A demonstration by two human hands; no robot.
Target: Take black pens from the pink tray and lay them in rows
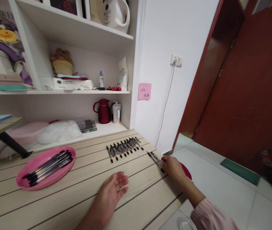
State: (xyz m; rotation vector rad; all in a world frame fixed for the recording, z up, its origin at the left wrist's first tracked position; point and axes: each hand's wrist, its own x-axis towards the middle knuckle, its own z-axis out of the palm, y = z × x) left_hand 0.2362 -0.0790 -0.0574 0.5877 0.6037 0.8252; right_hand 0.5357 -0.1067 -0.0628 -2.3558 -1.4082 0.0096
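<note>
My left hand [110, 193] is above the table's near side, palm turned inward, fingers loosely curled and apart, holding nothing. At the table's right edge, my right hand [171, 166] is closed with its fingertips on the end of a clear pen [155, 156]. Beside that pen lies a black-tipped pen [154, 161], nearly parallel to it. Further back, a row of several clear pens [124, 148] with black caps lies side by side. To the left, a pink oval tray [72, 159] holds a bundle of several more black-capped pens [49, 167].
The wood-striped table [83, 191] meets a white shelf unit [88, 91] at the back. On its lower shelf stand a dark red jug [104, 111] and a tumbler [116, 113]. A pink note [144, 91] is on the wall. A red round object [186, 171] shows behind my right hand.
</note>
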